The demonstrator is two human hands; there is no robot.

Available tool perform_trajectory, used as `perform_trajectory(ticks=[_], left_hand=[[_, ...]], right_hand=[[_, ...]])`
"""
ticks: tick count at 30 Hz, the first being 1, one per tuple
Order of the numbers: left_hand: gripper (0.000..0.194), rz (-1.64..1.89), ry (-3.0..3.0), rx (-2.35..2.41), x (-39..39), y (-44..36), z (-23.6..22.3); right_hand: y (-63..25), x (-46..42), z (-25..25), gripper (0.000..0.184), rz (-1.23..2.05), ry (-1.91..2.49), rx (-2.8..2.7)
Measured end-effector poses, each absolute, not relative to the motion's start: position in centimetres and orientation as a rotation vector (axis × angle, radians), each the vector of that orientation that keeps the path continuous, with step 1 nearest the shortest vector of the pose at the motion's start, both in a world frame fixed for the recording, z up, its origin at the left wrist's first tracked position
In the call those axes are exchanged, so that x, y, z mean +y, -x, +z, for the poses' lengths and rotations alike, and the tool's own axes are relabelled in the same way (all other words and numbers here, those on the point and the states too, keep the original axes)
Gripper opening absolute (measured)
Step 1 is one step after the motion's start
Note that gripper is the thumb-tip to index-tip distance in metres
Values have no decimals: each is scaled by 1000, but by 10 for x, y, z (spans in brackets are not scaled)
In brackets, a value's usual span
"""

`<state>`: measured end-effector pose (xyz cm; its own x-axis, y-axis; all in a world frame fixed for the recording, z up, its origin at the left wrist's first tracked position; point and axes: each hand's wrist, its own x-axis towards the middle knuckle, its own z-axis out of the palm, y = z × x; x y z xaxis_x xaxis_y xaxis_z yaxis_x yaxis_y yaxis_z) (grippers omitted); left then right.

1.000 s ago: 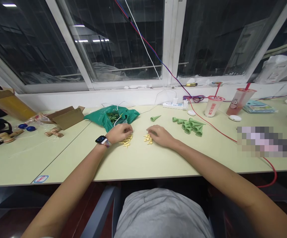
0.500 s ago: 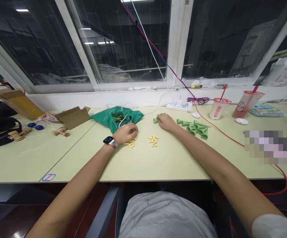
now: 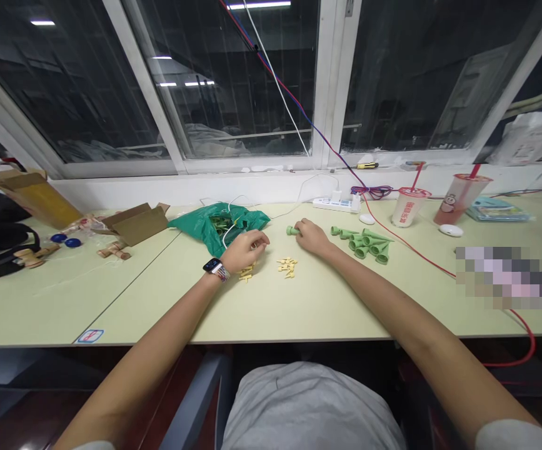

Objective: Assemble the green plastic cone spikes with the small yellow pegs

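Note:
My right hand (image 3: 311, 237) is closed around a green plastic cone (image 3: 292, 230), whose wide end sticks out to the left of the fingers. My left hand (image 3: 246, 248) hovers just over a small pile of yellow plastic pegs (image 3: 246, 272), partly covering it. Its fingers are bent in toward the thumb; whatever they pinch is too small to make out. A second cluster of yellow pegs (image 3: 287, 267) lies between the hands. To the right of my right hand several more green cones (image 3: 362, 245) lie in a loose heap.
Behind my left hand a green plastic bag (image 3: 195, 224) lies open with green pieces inside. A power strip (image 3: 334, 204) and two drink cups (image 3: 410, 209) stand toward the window. A red cable (image 3: 421, 256) crosses the right side. Cardboard (image 3: 137, 224) and wooden pieces (image 3: 114, 250) lie left.
My left hand has moved slightly right and up from the yellow pegs. My right hand keeps the green cone at nearly the same place. The view has shifted a little.

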<state>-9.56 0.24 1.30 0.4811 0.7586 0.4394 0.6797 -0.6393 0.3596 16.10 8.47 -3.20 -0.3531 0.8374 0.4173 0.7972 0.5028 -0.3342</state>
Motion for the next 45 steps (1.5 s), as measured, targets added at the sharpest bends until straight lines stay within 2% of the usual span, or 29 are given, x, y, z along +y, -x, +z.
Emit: perform_trajectory(ticks=[3, 5, 8, 11, 13, 18, 24, 28, 32, 35, 39, 45], left_hand=[[19, 990, -2447, 1311, 4, 89, 20], [24, 1010, -2357, 1353, 6, 80, 26], [34, 974, -2277, 1326, 10, 59, 34], [33, 981, -2302, 1190, 15, 36, 39], [32, 1016, -2356, 1151, 17, 25, 38], [32, 977, -2533, 1110, 11, 17, 30], [32, 896, -2254, 981, -1, 19, 33], [32, 932, -2329, 1000, -8, 13, 40], [23, 1189, -2687, 1192, -14, 24, 48], [26, 1405, -2499, 1375, -8, 44, 54], [28, 1461, -2124, 1361, 2, 58, 52], [31, 1322, -2315, 1275, 0, 46, 40]], right_hand=[[-162, 85, -25, 17, 298, 1235, -2005], [-161, 80, -17, 12, 631, 1145, -1794], [-160, 61, -3, 26, 1199, 921, -1480], [-159, 36, 6, 35, 1389, 755, -1423], [-159, 23, 7, 32, 1370, 760, -1483], [-158, 9, 0, 41, 1201, 839, -1556], [-164, 1, 6, 27, 847, 807, -1830], [-164, 1, 15, 30, 889, 794, -1842], [-185, 20, 26, 43, 969, 893, -1580], [-232, 38, 38, 38, 674, 990, -1442], [-296, 58, 48, 26, 164, 1189, -1743], [-314, 94, 28, 34, 97, 1494, -2221]])
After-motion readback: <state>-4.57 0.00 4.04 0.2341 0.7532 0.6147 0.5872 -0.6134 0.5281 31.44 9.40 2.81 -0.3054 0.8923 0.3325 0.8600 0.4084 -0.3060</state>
